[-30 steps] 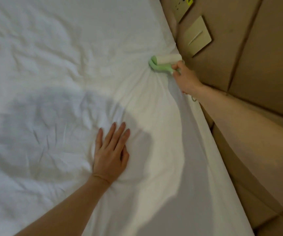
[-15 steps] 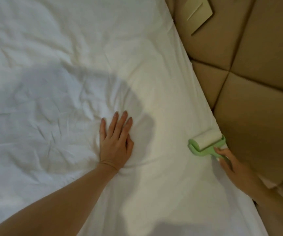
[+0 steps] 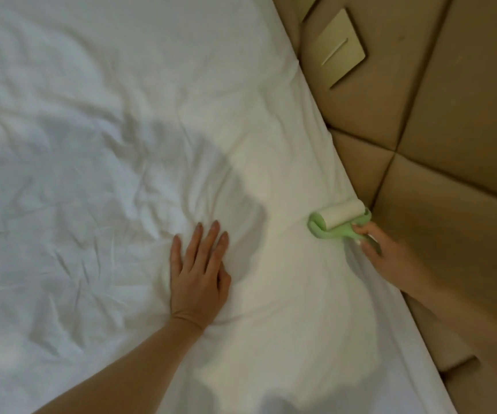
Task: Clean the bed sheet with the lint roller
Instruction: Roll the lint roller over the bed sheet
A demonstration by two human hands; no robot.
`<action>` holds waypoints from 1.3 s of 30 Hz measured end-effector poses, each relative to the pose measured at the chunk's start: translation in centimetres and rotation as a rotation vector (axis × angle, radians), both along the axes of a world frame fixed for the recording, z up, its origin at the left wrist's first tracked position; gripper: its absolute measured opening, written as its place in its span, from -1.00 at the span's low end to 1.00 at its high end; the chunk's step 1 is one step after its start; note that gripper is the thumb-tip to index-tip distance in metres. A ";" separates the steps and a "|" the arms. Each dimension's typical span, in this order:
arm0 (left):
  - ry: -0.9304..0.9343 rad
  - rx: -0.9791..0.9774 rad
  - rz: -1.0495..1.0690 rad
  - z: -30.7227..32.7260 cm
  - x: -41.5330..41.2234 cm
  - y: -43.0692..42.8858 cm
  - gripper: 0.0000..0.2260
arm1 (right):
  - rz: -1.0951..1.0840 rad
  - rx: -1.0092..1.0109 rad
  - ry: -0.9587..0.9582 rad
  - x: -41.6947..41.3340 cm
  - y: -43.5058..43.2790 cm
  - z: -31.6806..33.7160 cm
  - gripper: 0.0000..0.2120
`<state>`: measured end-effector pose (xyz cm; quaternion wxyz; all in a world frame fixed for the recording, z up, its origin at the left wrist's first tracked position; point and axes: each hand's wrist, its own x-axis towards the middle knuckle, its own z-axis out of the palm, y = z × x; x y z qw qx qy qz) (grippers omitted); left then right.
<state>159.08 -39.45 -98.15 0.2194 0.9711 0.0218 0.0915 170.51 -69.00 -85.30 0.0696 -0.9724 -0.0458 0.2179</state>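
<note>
The right hand [image 3: 390, 252] is gripping the lint roller [image 3: 338, 221] by its green handle, pressing its roll onto the bed sheet [image 3: 121, 115] at the edge beside the padded headboard [image 3: 450, 144]. The left hand [image 3: 197, 273], fingers straight, is lying flat on the sheet well apart from the roller, apparently pinning the fabric taut against bunching.

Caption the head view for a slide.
Right hand holds green lint roller on bed sheet beside padded wall panels; left hand lies flat.
</note>
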 end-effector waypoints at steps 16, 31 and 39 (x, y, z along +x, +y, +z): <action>-0.086 -0.010 0.002 -0.4 0.1 -0.2 -0.53 | 0.005 0.217 -0.036 20.4 13.4 -2.5 -0.74; -0.076 -0.008 0.010 0.0 0.1 -0.1 -0.56 | -0.078 0.016 0.138 -1.4 -4.4 -0.8 -0.69; 0.101 0.054 -0.021 1.2 0.3 -0.2 -0.57 | -0.024 0.034 0.147 -1.8 -2.8 5.3 -0.73</action>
